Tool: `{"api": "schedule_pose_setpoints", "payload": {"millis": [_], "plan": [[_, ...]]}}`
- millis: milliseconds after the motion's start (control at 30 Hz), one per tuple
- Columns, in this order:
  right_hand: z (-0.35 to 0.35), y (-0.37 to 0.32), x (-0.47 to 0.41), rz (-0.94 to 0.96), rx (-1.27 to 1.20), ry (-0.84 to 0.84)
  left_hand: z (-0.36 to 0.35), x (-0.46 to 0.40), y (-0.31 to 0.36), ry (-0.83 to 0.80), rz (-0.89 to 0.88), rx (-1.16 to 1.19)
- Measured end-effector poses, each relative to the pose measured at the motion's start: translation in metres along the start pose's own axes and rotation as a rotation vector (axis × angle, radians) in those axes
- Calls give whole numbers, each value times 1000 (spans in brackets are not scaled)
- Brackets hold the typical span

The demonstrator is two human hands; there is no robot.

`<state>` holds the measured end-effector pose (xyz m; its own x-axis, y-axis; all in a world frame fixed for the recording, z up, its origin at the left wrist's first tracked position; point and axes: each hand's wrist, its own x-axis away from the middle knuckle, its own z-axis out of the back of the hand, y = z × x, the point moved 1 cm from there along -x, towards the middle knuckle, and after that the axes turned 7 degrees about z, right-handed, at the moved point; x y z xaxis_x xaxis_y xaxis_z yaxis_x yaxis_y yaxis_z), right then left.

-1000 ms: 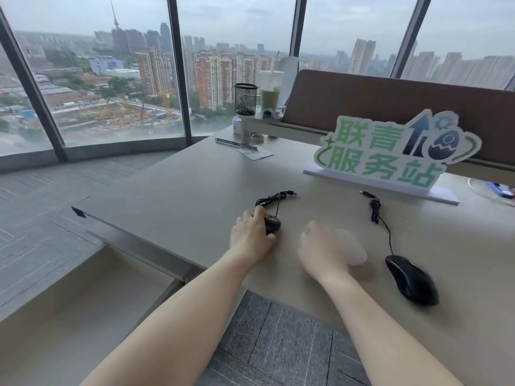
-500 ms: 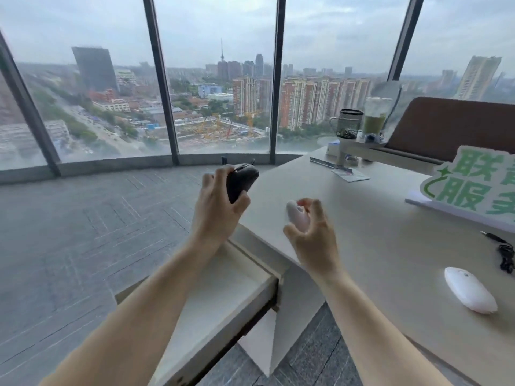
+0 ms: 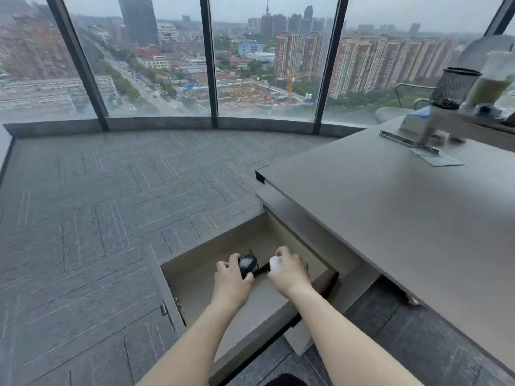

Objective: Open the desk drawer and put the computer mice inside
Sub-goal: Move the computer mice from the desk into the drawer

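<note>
The desk drawer [image 3: 281, 316] stands pulled out below the desk's left end, its beige inside showing. Both my hands are down inside it. My left hand [image 3: 232, 278] grips a black wired mouse [image 3: 247, 265], whose cable shows as a dark loop just behind it. My right hand [image 3: 289, 270] holds a white mouse [image 3: 275, 265], mostly hidden by my fingers. The two mice are close together over the drawer floor; I cannot tell if they touch it.
The grey desk top [image 3: 390, 218] fills the right side, with a black mesh pen cup [image 3: 454, 87], a cup of green drink [image 3: 492, 84] and a paper slip [image 3: 439, 158] at its far end. Grey carpet [image 3: 111, 204] runs to the windows.
Both hands lifted a mouse off the desk, swung left and came down into the open drawer. My view turned left and down, so the sign and the other mice have left the frame.
</note>
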<state>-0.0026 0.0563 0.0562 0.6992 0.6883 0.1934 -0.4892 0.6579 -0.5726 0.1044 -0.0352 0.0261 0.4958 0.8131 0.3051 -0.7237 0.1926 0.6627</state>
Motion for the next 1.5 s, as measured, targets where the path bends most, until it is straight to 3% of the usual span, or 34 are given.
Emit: {"api": "schedule_pose_setpoints", "payload": {"millis": [100, 267, 433, 533, 800, 900, 1000, 1133, 1200, 1300, 1400, 1500], "plan": [[-24, 18, -21, -85, 140, -135, -23, -17, -18, -7, 106, -85], [-44, 29, -40, -143, 349, -242, -38, -38, -30, 10, 129, -223], [-47, 27, -38, -154, 375, -261, -34, -40, -29, 20, 122, -217], [-23, 18, -25, -27, 244, -94, -22, -31, -7, 87, 13, -108], [128, 35, 83, 196, -76, 538, -18, 64, 154, 202, -592, 273], [189, 72, 137, 154, -145, 755, -46, 122, 213, 99, -743, 321], [238, 130, 190, 65, -197, 945, -98, 179, 259, -121, -849, 260], [277, 222, 255, -187, -4, 1109, -175, 248, 296, -365, -906, 36], [287, 265, 279, -389, 123, 1045, -207, 275, 309, -411, -911, -62], [288, 314, 303, -633, 153, 809, -245, 299, 327, -461, -862, -229], [281, 343, 312, -652, 101, 708, -273, 305, 339, -406, -860, -418], [279, 355, 312, -594, 125, 743, -284, 299, 348, -286, -899, -465]]}}
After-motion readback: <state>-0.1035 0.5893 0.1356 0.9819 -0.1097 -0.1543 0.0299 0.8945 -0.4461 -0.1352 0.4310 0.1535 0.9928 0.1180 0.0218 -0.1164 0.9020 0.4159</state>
